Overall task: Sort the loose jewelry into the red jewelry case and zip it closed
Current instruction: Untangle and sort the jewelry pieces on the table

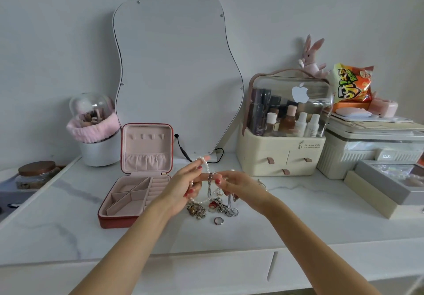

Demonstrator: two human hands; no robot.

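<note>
White vanity: organizer reads "Serious Life" (Apple sticker); left hand, right hand pinch pearl strand.

Left hand covers lower run of pearl strand; clasp not visible. Silver chain partly behind fingers of right hand; grip point unclear. Jewelry heap on tabletop tangled, blurred; separate pieces hard to tell, count unclear. Right rim of red jewelry case hidden by left wrist. Grey box cut off by right picture edge. Jar contents indistinct.
</note>
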